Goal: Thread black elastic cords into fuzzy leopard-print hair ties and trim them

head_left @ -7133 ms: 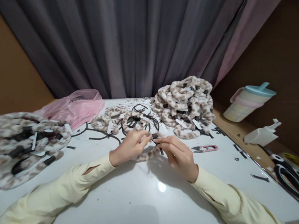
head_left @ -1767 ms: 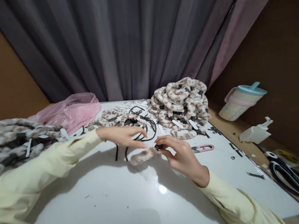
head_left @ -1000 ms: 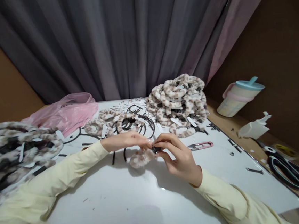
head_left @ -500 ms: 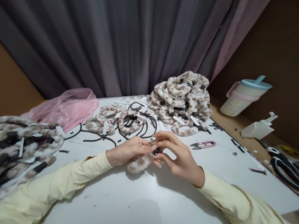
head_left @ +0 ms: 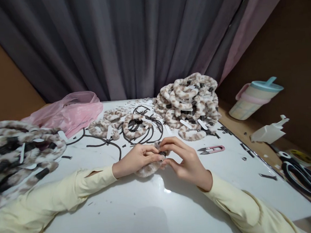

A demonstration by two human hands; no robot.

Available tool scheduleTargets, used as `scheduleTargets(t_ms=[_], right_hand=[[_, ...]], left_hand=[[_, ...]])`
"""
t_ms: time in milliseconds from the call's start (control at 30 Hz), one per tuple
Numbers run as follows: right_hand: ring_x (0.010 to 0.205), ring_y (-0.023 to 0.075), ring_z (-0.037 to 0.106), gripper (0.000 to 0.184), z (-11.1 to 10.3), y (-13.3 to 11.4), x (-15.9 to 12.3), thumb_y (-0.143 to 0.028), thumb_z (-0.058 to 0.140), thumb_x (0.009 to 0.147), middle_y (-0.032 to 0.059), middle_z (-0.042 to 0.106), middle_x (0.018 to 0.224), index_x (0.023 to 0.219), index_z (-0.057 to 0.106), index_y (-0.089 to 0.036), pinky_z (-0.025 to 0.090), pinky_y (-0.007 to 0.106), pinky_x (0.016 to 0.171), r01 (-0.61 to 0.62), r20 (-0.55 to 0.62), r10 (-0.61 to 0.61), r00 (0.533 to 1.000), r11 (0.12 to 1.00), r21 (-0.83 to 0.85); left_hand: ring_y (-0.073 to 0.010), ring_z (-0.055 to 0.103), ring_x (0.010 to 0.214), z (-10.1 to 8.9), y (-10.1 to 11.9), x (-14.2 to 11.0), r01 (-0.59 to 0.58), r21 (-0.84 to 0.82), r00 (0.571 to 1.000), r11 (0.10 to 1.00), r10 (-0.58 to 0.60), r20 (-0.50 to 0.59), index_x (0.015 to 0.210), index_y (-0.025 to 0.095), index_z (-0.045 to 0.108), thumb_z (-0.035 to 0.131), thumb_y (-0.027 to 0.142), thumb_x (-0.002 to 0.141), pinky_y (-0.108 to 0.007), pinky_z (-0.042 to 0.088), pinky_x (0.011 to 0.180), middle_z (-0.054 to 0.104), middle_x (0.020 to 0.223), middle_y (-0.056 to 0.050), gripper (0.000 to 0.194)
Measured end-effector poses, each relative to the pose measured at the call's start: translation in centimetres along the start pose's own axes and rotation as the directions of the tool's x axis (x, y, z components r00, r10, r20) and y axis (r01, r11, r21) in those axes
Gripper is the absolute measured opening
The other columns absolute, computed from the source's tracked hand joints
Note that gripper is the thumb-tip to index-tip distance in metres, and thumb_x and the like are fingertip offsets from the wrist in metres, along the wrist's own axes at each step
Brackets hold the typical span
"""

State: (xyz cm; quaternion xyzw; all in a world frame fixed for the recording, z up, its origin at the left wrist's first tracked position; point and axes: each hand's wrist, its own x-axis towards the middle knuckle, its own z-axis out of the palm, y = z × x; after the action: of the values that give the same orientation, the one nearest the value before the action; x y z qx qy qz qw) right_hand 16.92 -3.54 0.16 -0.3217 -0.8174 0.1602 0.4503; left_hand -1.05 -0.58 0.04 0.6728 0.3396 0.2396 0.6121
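Note:
A fluffy white-and-brown plush ring [head_left: 148,170] is held between my two hands just above the white table. My left hand [head_left: 137,159] is closed on it, thumb pressed near a dark band. From the other side, my right hand [head_left: 185,161] pinches the same dark part with thumb and fingertips. Fingers hide most of the ring and the exact grip. Behind the hands, another plush ring [head_left: 136,126] lies on coiled black cords [head_left: 156,129]. Pink-handled thread snips [head_left: 212,150] rest to the right of my right hand.
Plush rings are heaped at the left [head_left: 4,158] and at the back right [head_left: 189,99]. A pink plastic bag [head_left: 73,111] lies at the back left. Along the right edge are a tumbler [head_left: 252,100], a white bottle [head_left: 268,133], scissors [head_left: 299,180] and black scraps.
My left hand has shifted slightly right, closer to my right hand. The held plush ring has turned and is now more covered by the fingers.

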Motion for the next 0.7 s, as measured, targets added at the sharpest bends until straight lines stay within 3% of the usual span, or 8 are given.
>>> scheduleTargets(t_ms=[100,167,233,300,400,500,633,700], right_hand=[[0.09,0.0199,0.056,0.017,-0.1,0.2,0.0,-0.01,0.055,0.079,0.0102,0.055,0.097,0.094,0.056,-0.019,0.05,0.035,0.076,-0.002,-0.003,0.002,1.0,1.0,-0.004],[0.09,0.02,0.056,0.018,-0.3,0.3,0.0,-0.008,0.056,0.078,0.0104,0.055,0.097,0.094,0.056,-0.018,0.049,0.035,0.077,-0.006,-0.003,0.006,1.0,1.0,-0.004],[0.089,0.02,0.056,0.018,-0.4,0.4,0.0,-0.009,0.057,0.078,0.0101,0.055,0.098,0.093,0.056,-0.019,0.049,0.035,0.077,-0.016,-0.005,0.016,1.0,1.0,-0.001],[0.089,0.0201,0.056,0.017,-0.5,0.3,0.0,-0.01,0.058,0.078,0.0098,0.055,0.097,0.093,0.056,-0.019,0.049,0.036,0.078,-0.025,-0.006,0.025,1.0,1.0,0.002],[0.089,0.02,0.056,0.016,-0.5,0.1,0.1,-0.01,0.058,0.078,0.0099,0.055,0.098,0.092,0.057,-0.018,0.048,0.036,0.079,-0.034,-0.004,0.034,0.999,0.999,0.008],[0.09,0.0199,0.055,0.016,-0.4,0.1,0.1,-0.01,0.06,0.077,0.0098,0.056,0.097,0.091,0.057,-0.018,0.048,0.035,0.079,-0.039,0.001,0.039,0.999,0.999,0.013],[0.089,0.0198,0.055,0.014,-0.3,0.3,0.1,-0.011,0.06,0.078,0.0095,0.055,0.097,0.09,0.057,-0.017,0.048,0.034,0.079,-0.05,0.007,0.05,0.999,0.998,0.029],[0.088,0.0195,0.056,0.013,-0.3,0.3,0.1,-0.012,0.061,0.078,0.0093,0.056,0.096,0.089,0.057,-0.017,0.048,0.034,0.078,-0.056,0.007,0.055,0.998,0.998,0.041]], left_hand=[[-0.0141,0.061,0.07,-0.1,-0.8,-0.2,-0.095,0.093,0.985,0.991,0.107,-0.138,0.083,0.013,0.063,0.049,0.041,0.085,-0.021,0.044,0.06,0.067,0.078,-0.004,0.032],[-0.0159,0.063,0.076,-0.6,-1.0,-0.2,-0.209,0.268,0.95,0.94,0.26,-0.172,0.088,0.012,0.063,0.043,0.036,0.089,-0.023,0.047,0.066,0.069,0.085,-0.008,0.032],[-0.0178,0.065,0.078,-1.6,-0.8,-0.1,-0.382,0.48,0.888,0.789,0.458,-0.046,0.093,0.012,0.064,0.045,0.028,0.088,-0.026,0.048,0.07,0.07,0.087,-0.011,0.025],[-0.02,0.065,0.078,-2.6,-0.2,0.0,-0.559,0.614,0.787,0.557,0.589,0.183,0.095,0.012,0.065,0.048,0.022,0.085,-0.029,0.049,0.071,0.071,0.084,-0.012,0.022],[-0.0216,0.066,0.08,-3.6,0.8,-0.1,-0.635,0.685,0.729,0.358,0.571,0.378,0.099,0.014,0.064,0.047,0.019,0.085,-0.032,0.05,0.073,0.071,0.088,-0.014,0.023],[-0.0215,0.066,0.084,-3.6,1.7,-0.4,-0.648,0.724,0.708,0.236,0.537,0.458,0.101,0.012,0.062,0.042,0.016,0.088,-0.033,0.051,0.075,0.069,0.093,-0.016,0.024],[-0.0196,0.066,0.079,-3.0,2.2,-0.7,-0.679,0.734,0.599,-0.026,0.559,0.574,0.104,0.007,0.055,0.037,0.009,0.09,-0.031,0.053,0.068,0.069,0.089,-0.016,0.023],[-0.0183,0.065,0.073,-2.8,2.0,-0.7,-0.685,0.725,0.561,-0.076,0.58,0.591,0.103,0.007,0.053,0.037,0.008,0.089,-0.029,0.053,0.064,0.069,0.084,-0.014,0.021]])
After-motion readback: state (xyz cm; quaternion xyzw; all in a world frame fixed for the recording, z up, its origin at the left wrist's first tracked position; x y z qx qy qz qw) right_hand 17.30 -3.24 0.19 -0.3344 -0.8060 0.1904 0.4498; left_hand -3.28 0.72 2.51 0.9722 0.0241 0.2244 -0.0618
